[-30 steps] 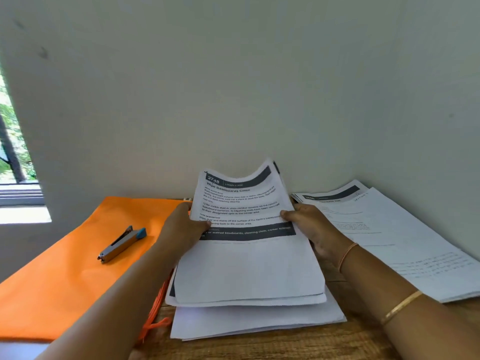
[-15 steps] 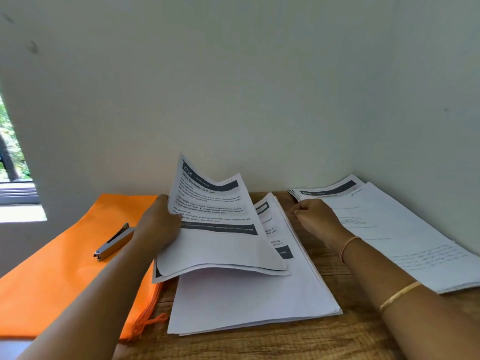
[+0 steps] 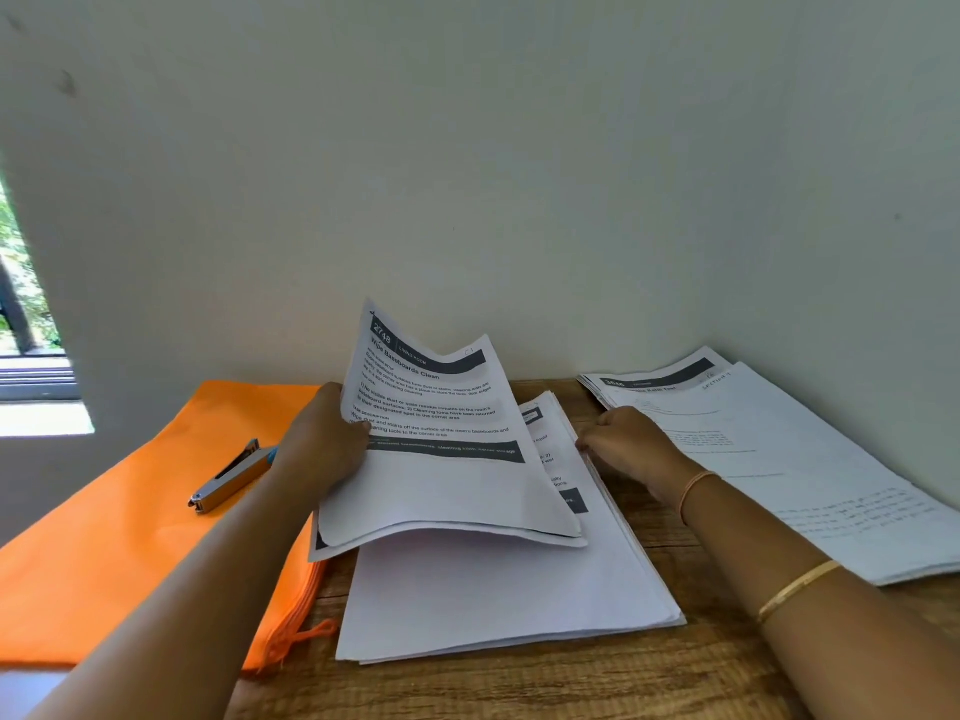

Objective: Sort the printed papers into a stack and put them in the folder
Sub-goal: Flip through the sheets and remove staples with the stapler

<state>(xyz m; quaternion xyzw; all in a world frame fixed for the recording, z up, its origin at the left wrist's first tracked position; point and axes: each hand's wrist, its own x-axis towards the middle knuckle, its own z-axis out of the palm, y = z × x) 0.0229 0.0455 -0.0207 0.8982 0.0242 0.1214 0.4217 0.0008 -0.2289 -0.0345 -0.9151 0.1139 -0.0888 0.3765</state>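
My left hand grips the left edge of a few printed sheets headed "Wipe Baseboards Clean", lifted and bowed above the middle stack of white papers on the wooden table. My right hand rests with curled fingers at the right edge of that stack, fingertips on the paper edges; whether it pinches a sheet is hidden. A second pile of printed papers lies to the right by the wall. The orange folder lies flat at the left.
A metal stapler with a blue end lies on the orange folder. White walls meet in a corner just behind the papers. A window opening is at the far left. The wooden table shows bare at the front.
My right hand let go of the held sheets and dropped to the stack's right edge. My left hand lifted the sheets and swung them leftward, uncovering the printed page beneath.
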